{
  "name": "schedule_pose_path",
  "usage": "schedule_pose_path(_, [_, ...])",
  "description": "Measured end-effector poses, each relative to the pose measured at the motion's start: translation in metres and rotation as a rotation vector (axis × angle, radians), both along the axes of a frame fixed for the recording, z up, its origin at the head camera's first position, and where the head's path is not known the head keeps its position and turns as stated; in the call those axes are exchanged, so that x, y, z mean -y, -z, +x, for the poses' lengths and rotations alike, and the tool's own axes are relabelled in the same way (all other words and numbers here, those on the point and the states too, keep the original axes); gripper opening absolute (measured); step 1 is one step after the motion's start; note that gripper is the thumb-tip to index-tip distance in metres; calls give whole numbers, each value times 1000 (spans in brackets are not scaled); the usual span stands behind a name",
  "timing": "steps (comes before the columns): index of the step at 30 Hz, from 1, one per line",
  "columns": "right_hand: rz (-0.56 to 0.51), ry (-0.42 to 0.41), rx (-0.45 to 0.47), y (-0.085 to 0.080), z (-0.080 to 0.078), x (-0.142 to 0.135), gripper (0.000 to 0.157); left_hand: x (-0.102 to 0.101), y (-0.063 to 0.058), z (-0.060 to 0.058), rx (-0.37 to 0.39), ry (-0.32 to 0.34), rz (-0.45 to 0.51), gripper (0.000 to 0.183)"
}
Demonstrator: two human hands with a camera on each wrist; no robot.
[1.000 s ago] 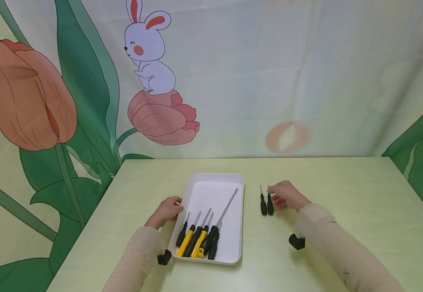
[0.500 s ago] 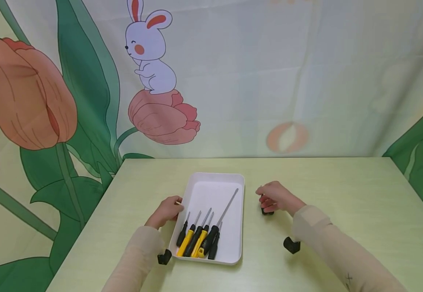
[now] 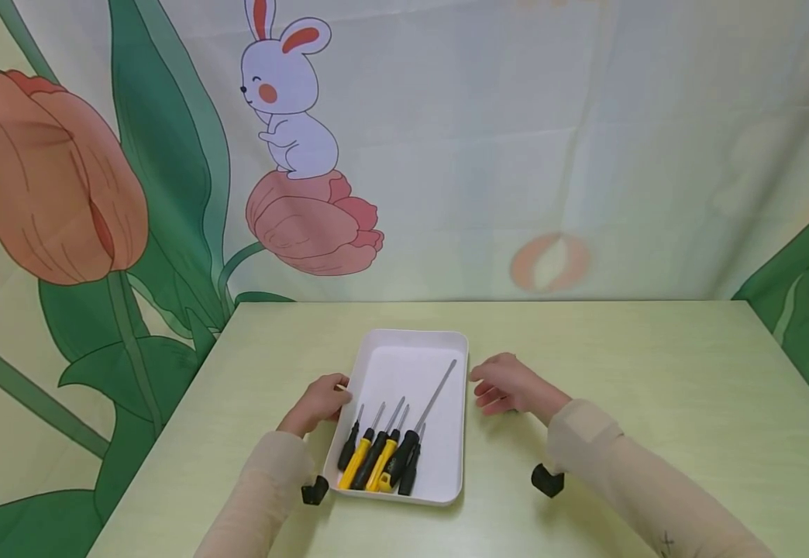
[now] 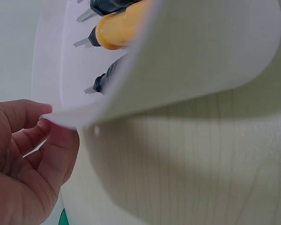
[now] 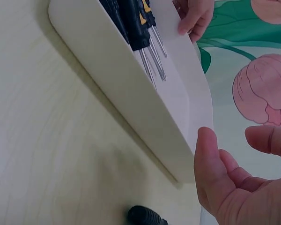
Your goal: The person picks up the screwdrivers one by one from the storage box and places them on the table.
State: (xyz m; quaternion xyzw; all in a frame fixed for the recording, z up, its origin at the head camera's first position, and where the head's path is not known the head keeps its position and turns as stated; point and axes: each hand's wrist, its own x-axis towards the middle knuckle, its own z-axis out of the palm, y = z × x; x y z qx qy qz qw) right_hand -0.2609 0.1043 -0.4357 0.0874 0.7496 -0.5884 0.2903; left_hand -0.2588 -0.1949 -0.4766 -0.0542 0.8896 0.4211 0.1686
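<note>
Head view: the tray (image 3: 439, 465) lies on the table (image 3: 655, 372), screwdrivers (image 3: 382, 463) side by side in it; the left hand (image 3: 317, 403) is at its left side, the right hand (image 3: 509, 385) just beside its right. Left wrist view: thumb and fingers (image 4: 61, 150) pinch the tray's rim. Right wrist view: the right hand is released, thumb and fingers parted, a black handle (image 5: 145, 214) on the table nearby
</note>
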Motion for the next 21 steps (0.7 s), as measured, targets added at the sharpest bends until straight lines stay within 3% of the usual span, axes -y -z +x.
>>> schedule_pose_path(21, [22, -107, 4, 5, 26, 41, 25, 0, 0, 1, 9, -12, -19, 27])
